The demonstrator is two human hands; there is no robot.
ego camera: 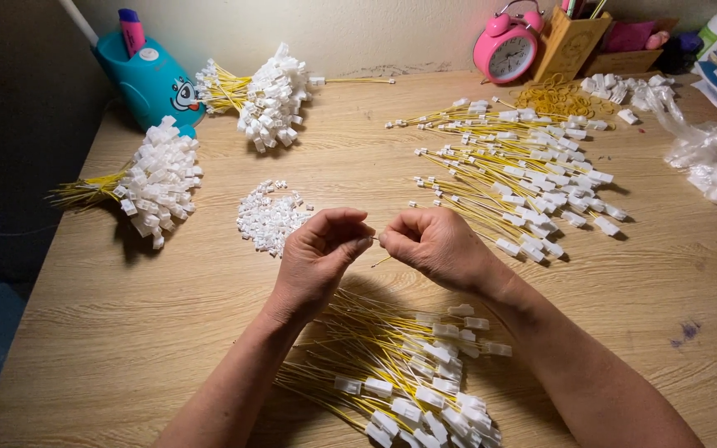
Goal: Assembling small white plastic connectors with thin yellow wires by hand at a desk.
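My left hand point(319, 257) and my right hand point(435, 245) meet above the middle of the wooden desk point(168, 315), fingertips pinched together. Between them is a thin yellow wire point(382, 261), and a small white connector point(367, 241) sits at my left fingertips; exactly which hand grips which part is hard to tell. Below my wrists lies a pile of yellow wires with white connectors point(408, 373). A heap of loose white connectors point(269, 220) lies just left of my left hand. A spread of yellow wires with connectors point(524, 178) lies right of my right hand.
Two bound bundles of wires with connectors lie at the left point(155, 182) and back point(267, 99). A teal pen holder point(147, 79), pink alarm clock point(505, 46), wooden pencil box point(570, 41), rubber bands point(558, 98) and a clear plastic bag point(711, 153) line the back and right.
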